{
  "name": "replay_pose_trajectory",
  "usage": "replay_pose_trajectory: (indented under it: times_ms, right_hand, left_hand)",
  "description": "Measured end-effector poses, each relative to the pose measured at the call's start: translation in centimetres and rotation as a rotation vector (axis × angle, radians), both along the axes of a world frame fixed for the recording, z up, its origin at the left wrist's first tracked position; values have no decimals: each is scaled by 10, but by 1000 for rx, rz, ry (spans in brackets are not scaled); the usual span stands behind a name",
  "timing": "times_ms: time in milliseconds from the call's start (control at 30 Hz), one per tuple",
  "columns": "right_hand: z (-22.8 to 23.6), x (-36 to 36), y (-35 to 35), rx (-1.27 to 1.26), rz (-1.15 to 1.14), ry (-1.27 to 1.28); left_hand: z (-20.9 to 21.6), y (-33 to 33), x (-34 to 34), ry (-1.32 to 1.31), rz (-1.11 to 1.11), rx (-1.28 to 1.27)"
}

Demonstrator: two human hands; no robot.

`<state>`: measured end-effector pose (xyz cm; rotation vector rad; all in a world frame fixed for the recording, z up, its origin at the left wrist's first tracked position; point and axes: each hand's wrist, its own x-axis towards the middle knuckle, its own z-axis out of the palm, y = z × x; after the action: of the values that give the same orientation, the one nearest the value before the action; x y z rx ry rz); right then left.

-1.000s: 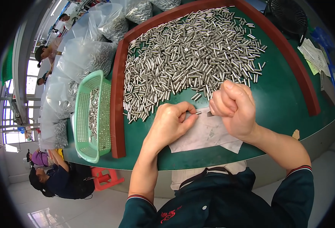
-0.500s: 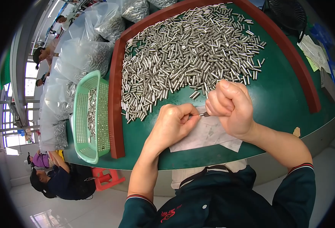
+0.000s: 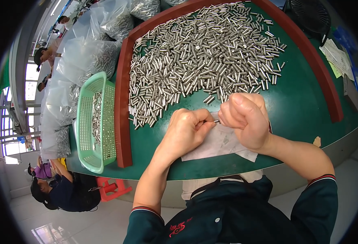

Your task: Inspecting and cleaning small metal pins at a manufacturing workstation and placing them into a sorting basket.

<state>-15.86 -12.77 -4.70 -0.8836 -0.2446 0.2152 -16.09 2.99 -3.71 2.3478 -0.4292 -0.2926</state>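
Observation:
My left hand (image 3: 189, 130) pinches a small shiny metal pin (image 3: 216, 121) between thumb and fingertips, its end poking out to the right. Close beside it, my right hand (image 3: 246, 120) is closed like a fist, thumb on top. A dark sliver shows at its wrist side, but what those fingers grip is hidden. Beneath both hands lies a pale, smudged cloth (image 3: 211, 144) on the green tabletop (image 3: 305, 140). Beyond them spreads a big heap of short metal pins (image 3: 199, 53), with a couple lying loose at its near edge.
A dark red rail (image 3: 124, 110) borders the heap on the left, back and right. Left of it stands a light green basket (image 3: 109, 134) holding more pins. Clear bags (image 3: 106, 57) of metal parts line the far left. A black fan (image 3: 309, 18) and papers (image 3: 335, 57) sit far right.
My right hand has dropped slightly toward me, its wrist turned a little, and a dark sliver now shows beside it. The left hand keeps its pinch on the pin.

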Motion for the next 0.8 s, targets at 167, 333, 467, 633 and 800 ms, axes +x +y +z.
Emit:
replay_pose_trajectory:
  times_ms: [167,333,467,633,800]
  right_hand:
    - [0,-3,1,-13,7,-44]
    - [-3,2,2,-17,22,-59]
    - [-3,1,-1,-18,5,-53]
    - [-2,-1,-6,-7,32,-44]
    - [-4,0,-5,48,43,-17]
  left_hand:
    - [2,-3,1,-41,-33,-10]
    - [0,-4,-1,-49,-8,6]
    - [-2,2,-4,-52,51,-5]
    - [-6,20,6,661,145,-1073]
    - [-14,23,10,820,267,-1291]
